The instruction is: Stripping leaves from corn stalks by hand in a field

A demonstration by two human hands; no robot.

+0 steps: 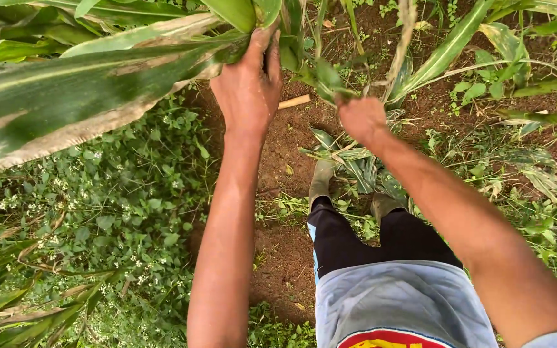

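The biggest thing in view is a broad maize leaf, striped green and pale, sweeping across the upper left. Below it a thick mat of small-leaved weeds with tiny white flowers covers the ground, and bare reddish soil runs up the middle.

The person stands on that soil in dark trousers and pale boots, with torn maize leaves lying round the feet.

Both arms reach up to the standing plant. The left hand has its grip wrapped round a green ear or stalk at the top edge, fingers closed on it. The right hand is fisted round a bunch of narrow leaves just beside it; what lies inside that fist I cannot tell.

By my reading, the step in hand is pulling at the plant's top, and the next move would need a firm twist or tug with both hands. The hanging leaves crowd the hands, and a cut bit of stalk lies on the soil beyond.
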